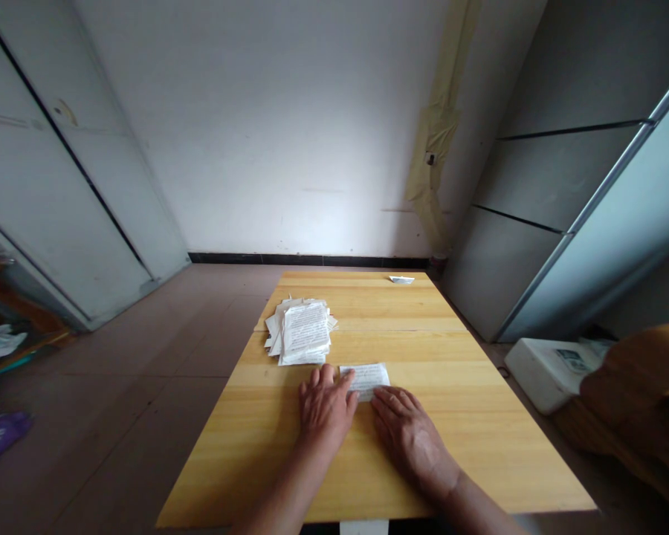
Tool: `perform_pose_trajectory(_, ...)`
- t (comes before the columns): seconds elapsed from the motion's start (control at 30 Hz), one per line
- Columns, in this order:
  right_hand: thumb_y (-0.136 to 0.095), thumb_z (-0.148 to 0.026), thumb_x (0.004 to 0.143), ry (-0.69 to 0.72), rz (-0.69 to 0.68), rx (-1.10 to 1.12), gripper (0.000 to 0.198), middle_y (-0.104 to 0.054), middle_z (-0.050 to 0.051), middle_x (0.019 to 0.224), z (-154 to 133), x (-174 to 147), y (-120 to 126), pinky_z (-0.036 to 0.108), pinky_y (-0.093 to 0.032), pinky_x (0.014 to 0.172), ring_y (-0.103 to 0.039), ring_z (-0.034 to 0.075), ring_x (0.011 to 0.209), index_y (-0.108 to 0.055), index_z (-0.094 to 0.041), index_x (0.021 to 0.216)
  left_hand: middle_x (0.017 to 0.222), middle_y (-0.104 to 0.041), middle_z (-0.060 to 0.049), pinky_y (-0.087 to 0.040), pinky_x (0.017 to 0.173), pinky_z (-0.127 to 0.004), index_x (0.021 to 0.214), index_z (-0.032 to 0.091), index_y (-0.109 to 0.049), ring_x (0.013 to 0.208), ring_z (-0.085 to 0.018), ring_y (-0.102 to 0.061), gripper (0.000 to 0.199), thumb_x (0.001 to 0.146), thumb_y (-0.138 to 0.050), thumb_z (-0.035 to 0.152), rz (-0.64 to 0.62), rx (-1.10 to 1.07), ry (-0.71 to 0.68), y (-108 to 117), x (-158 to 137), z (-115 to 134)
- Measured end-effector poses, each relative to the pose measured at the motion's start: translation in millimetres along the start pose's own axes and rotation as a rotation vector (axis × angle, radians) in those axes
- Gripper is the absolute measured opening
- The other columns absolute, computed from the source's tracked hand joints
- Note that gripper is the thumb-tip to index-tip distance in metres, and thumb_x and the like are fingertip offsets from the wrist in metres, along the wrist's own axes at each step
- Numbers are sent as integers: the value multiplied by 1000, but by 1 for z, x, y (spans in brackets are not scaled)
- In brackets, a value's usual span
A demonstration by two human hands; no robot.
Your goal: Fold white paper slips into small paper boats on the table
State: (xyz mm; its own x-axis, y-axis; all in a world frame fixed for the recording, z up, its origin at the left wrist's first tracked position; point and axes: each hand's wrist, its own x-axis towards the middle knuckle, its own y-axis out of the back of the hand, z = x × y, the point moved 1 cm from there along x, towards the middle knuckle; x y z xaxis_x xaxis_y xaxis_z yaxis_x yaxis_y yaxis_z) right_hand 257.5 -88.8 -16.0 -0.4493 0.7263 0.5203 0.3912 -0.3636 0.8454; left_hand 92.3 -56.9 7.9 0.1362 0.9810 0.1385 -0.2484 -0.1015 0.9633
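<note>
A light wooden desk (435, 345), its grain running crosswise, stood on a tiled floor (161, 401). The printed slip (368, 377) lying on it served as reference for all positions.

Nearest, on the slip's right, the right hand (409, 435) was palm down, fingers close together, with fingertips at the slip's near right corner; whether the thumb pinched the edge beneath could not be determined. On the slip's left, the left hand (326, 401) was flat with fingers spread wide, its index finger on the slip's left part and its thumb by the near left corner.

The slip lay flat between both hands. Just beyond it and to its left sat an uneven stack of papers (305, 331), edges splayed, its top sheet covered in print. Well to the slip's right, off the desk, was a white box (546, 375). Well beyond the slip and somewhat to its right, a small folded paper (401, 280) rested near the desk's far edge.

Farthest from the slip rose a white wall (290, 134) with dark skirting (290, 259) along its foot. Beyond the slip to the right, yellowish tape (435, 126) surrounded a wall socket (430, 158).
</note>
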Motion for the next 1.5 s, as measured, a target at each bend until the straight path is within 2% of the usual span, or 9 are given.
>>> perform_pose_trajectory(0.2, -46, -13, 89, 29, 36, -55, 25, -66, 9, 109, 3, -5, -2, 39, -51, 90, -58, 22, 102, -62, -16, 108, 105, -56, -5, -35, 79, -40, 120, 38, -57, 98, -25, -47, 36, 85, -53, 31, 32, 18, -35, -1, -2, -9)
perform_pose_trajectory(0.5, -43, -12, 90, 7, 4, -131, 27, -65, 11, 110, 10, -14, -1, 39, -51, 89, -58, 22, 102, -61, -15, 109, 110, -56, -6, -35, 80, -41, 121, 38, -57, 99, -27, -46, 38, 85, -50, 29, 42, 35, -57, 0, -4, -18)
perform_pose_trajectory(0.77, -44, -11, 89, -25, 8, -130, 26, -65, 10, 106, 12, -16, 6, 39, -49, 87, -58, 23, 99, -61, -16, 108, 113, -56, -6, -35, 80, -43, 123, 37, -55, 102, -27, -47, 40, 85, -48, 27, 24, 47, -66, 0, -4, -21)
perform_pose_trajectory(0.97, -43, -11, 89, -50, 14, -144, 23, -66, 9, 101, 16, -10, 4, 37, -48, 83, -59, 22, 94, -63, -17, 99, 112, -56, -7, -35, 79, -41, 121, 33, -57, 101, -27, -47, 39, 83, -51, 29, 48, 30, -93, 4, -8, -23)
perform_pose_trajectory(1.1, -45, -12, 88, -85, -28, -154, 25, -65, 9, 108, 25, -2, 3, 37, -47, 86, -56, 23, 103, -62, -17, 105, 110, -56, -7, -36, 81, -42, 104, 26, -64, 101, -27, -47, 26, 81, -56, 36, 110, -26, -166, 8, -14, -20)
perform_pose_trajectory(1.23, -47, -15, 88, -143, -47, -199, 27, -62, 13, 118, 35, 6, 1, 42, -47, 86, -53, 28, 110, -61, -16, 112, 111, -56, -6, -37, 85, -42, 81, 21, -62, 105, -26, -47, 8, 80, -58, 28, 140, -96, -294, 8, -17, -14)
perform_pose_trajectory(1.33, -46, -16, 89, -136, -22, -152, 28, -61, 16, 119, 31, 8, 4, 43, -48, 88, -54, 27, 111, -60, -15, 114, 111, -58, -7, -38, 88, -42, 79, 19, -60, 106, -25, -47, 2, 78, -58, 20, 145, -126, -341, 5, -16, -12)
perform_pose_trajectory(1.47, -52, -22, 90, -18, -63, 63, 19, -65, 10, 113, 6, 4, 12, 40, -45, 94, -57, 22, 108, -64, -20, 103, 115, -59, -7, -39, 93, -43, 82, 19, -60, 110, -25, -47, 11, 75, -54, 12, 148, -152, -377, 0, -15, -11)
perform_pose_trajectory(1.5, -53, -23, 89, 3, -85, 78, 21, -65, 9, 114, -1, 2, 14, 42, -43, 97, -57, 23, 110, -64, -21, 107, 115, -59, -7, -39, 94, -43, 83, 19, -60, 111, -25, -47, 13, 75, -53, 11, 146, -158, -385, -1, -15, -11)
